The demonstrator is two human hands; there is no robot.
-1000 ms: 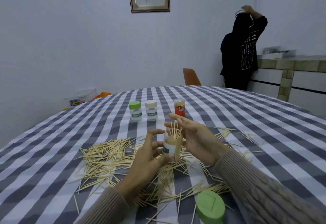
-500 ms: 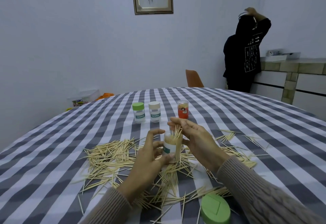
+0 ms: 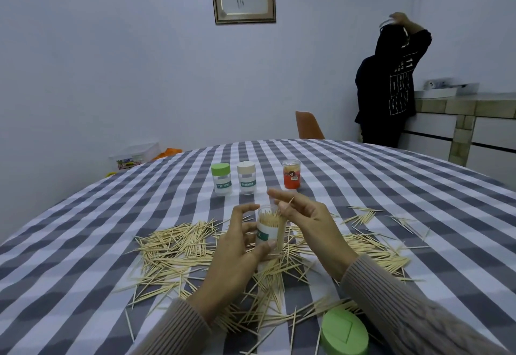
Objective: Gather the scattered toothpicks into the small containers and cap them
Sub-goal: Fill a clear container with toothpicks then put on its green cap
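While the left hand (image 3: 237, 254) curls its fingers (image 3: 245, 227) and thumb round the small clear plastic toothpick container (image 3: 269, 229) with the white and green label, holding it upright above the grey-and-white checked desk (image 3: 83, 243), the right hand (image 3: 304, 220) hovers at its open mouth, fingers loosely spread, the thumb and a finger apparently pinching one or a few wooden toothpicks (image 3: 289, 204) that stick up past the rim. Many more toothpicks (image 3: 173, 245) lie scattered on the cloth around and beneath both hands.

Risk, as I judge it: the container looks nearly full, so pressing more sticks in could splay them over the rim or tip the container, and a loose hold would spill the lot back onto the pile. The round green cap (image 3: 344, 333) lies near the desk's edge by the right sleeve, which could knock it off.

Exactly how many sticks the right hand pinches is hard to make out; the label is half covered by the left fingers.
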